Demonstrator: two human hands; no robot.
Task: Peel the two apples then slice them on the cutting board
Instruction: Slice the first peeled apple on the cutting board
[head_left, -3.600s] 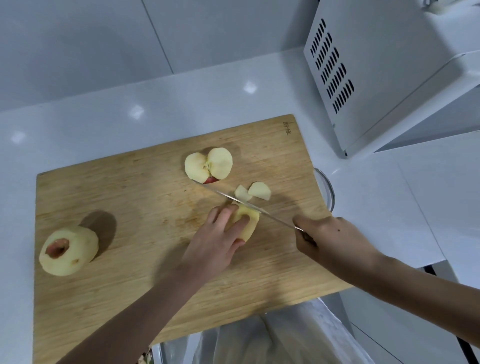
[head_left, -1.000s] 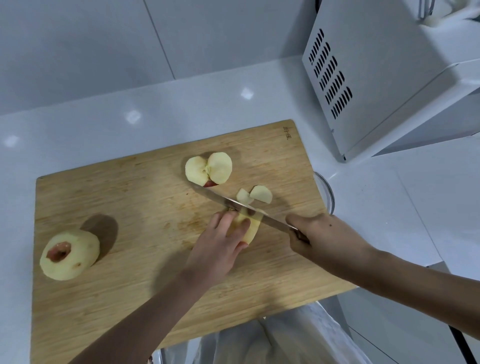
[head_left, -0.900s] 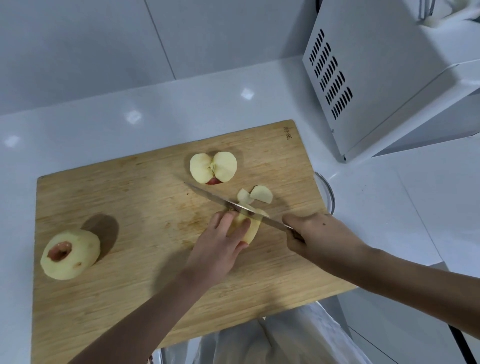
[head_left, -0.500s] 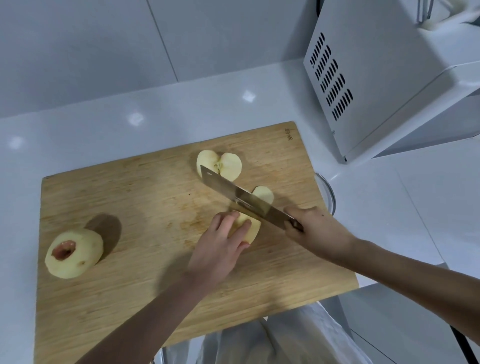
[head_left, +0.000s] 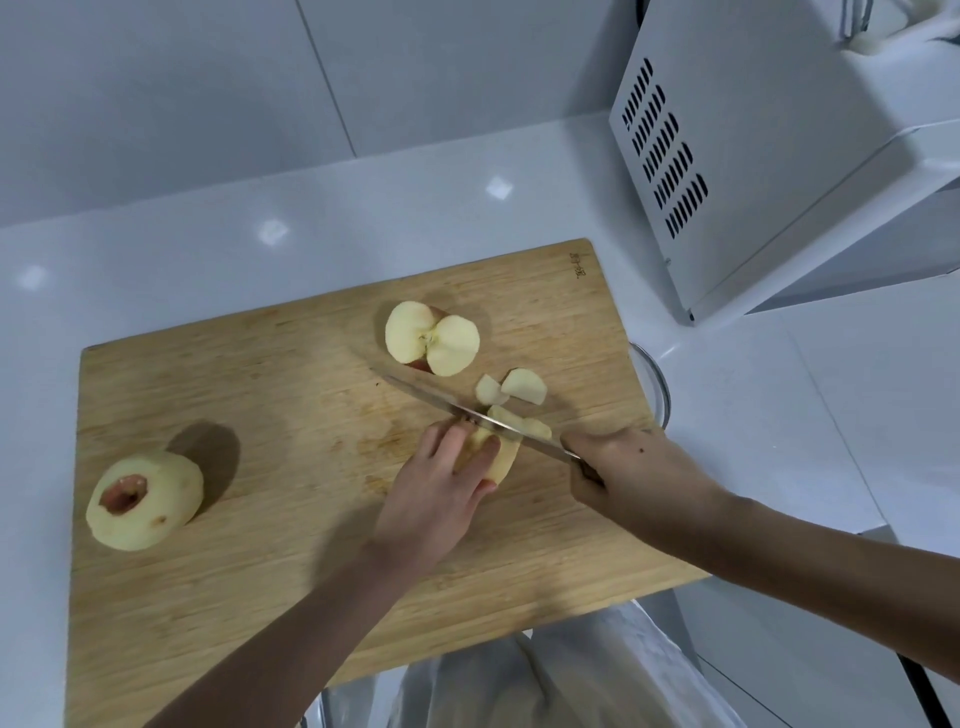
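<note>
White counter (head_left: 208, 249) under everything, glossy, with open room behind the board and to its left. At the far right, a white vented appliance (head_left: 779, 156), its lower corner near the board's far right corner but apart from it. Wooden cutting board (head_left: 260, 415) across the middle, long side running left to right, near edge reaching the counter's front edge above a white cloth (head_left: 545, 675); a broad bare stretch of wood between the left end and the hands. Left hand (head_left: 436, 493) over the board's centre right, fingers curled down on an apple piece (head_left: 501, 457) and pinning it to the wood. Right hand (head_left: 634, 473) near the board's right edge, closed round the handle of the knife (head_left: 441, 402). 1 whole peeled apple (head_left: 145, 501) near the left edge, well apart from the hands, reddish hollow facing up. 1 cut apple (head_left: 431, 339) farther back, pale cut faces up, just beyond the blade tip. Blade slanting from that tip down to the right, across the pinned piece just ahead of the left fingertips. 2 small slices (head_left: 511, 388) just beyond the blade, touching each other. Glass bowl rim (head_left: 657, 384) peeking out at the board's right edge.
</note>
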